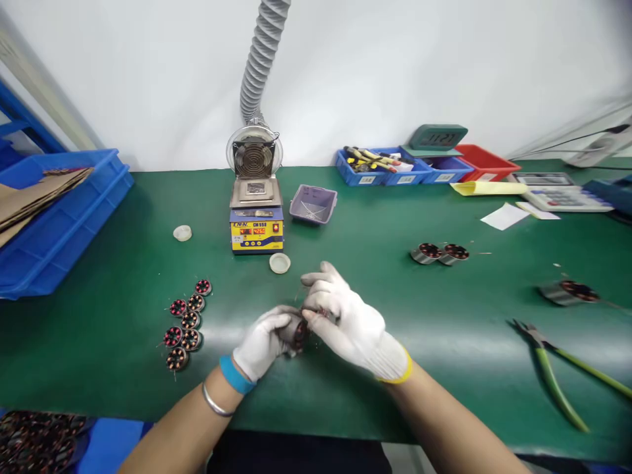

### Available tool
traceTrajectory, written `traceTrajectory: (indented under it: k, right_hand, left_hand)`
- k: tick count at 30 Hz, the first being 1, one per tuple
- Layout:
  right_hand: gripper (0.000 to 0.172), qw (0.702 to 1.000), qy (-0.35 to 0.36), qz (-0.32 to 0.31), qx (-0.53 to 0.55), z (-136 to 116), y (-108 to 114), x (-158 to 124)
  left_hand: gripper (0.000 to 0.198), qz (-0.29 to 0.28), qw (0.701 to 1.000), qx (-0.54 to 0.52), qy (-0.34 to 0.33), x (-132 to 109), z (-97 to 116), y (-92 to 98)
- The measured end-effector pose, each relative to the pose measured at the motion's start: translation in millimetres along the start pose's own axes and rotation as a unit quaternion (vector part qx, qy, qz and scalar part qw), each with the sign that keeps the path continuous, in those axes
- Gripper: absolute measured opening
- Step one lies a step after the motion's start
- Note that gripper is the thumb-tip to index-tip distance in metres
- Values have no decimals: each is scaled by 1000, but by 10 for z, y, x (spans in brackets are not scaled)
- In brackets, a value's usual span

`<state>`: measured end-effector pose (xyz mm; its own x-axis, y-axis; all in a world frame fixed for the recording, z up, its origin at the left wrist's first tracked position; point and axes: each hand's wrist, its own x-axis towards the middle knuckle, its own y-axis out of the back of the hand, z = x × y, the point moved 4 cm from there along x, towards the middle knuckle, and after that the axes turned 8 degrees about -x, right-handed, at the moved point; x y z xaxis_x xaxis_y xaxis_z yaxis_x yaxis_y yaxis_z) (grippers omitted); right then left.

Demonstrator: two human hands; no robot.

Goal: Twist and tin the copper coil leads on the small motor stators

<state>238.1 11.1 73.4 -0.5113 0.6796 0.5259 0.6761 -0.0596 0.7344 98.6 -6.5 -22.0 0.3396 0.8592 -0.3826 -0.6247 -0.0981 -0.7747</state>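
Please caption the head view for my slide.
Above a green table, gloved left hand holds a coil part beside right hand.

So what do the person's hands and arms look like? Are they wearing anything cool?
The left hand wears a white glove with a blue cuff, and there's a shiny silver bracelet above it. The right hand has a white glove too, but with a yellow cuff and greyish fingertips. Both forearms are bare.

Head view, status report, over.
White-gloved left grip holding grey cylindrical metal part. White-gloved right grip close alongside, contact unclear. Round white dish beyond, apart.
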Motion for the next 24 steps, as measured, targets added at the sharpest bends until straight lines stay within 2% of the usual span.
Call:
traceTrajectory:
  k: [1, 3, 5, 6, 8, 11, 13, 16, 19, 20, 21, 24]
  right_hand:
    - [9, 999, 27, 13, -45, -88, 58, 47]
    - [9, 993, 69, 23, -96, -262, 160, 142]
    - [9, 989, 96, 18, -111, -399, 228, 225]
    - [10, 988, 104, 12, -112, -443, 244, 256]
    - [10, 987, 108, -3, -116, -478, 248, 293]
    - [11, 986, 96, -23, -133, -438, 226, 299]
    - [10, 985, 92, -25, -145, -403, 231, 291]
    - [10, 985, 94, -8, -146, -391, 273, 301]
    - [11, 987, 99, 4, -125, -412, 293, 337]
    - [11, 988, 101, 3, -114, -417, 283, 347]
    - [11, 989, 101, -1, -104, -416, 265, 353]
    - [10, 994, 82, -18, -74, -371, 173, 332]
  left_hand:
    - [22, 14, 999, -22, -44, 4, 74, 28]
    - [39, 41, 992, -59, -104, 24, 194, 92]
    - [50, 59, 989, -75, -113, 64, 239, 138]
    - [50, 64, 990, -74, -97, 86, 225, 145]
    - [49, 40, 997, -58, -13, 116, 136, 101]
    - [48, -65, 990, -43, 116, 54, 24, -58]
    - [40, -114, 984, -54, 129, -21, 64, -135]
    - [32, -96, 987, -126, 37, -52, 238, -132]
    - [47, -18, 980, -190, -55, 11, 307, -35]
    - [49, -5, 981, -187, -47, 39, 270, -17]
    - [49, -17, 985, -171, -8, 64, 202, -21]
    - [58, -150, 973, -92, 150, 55, -51, -108]
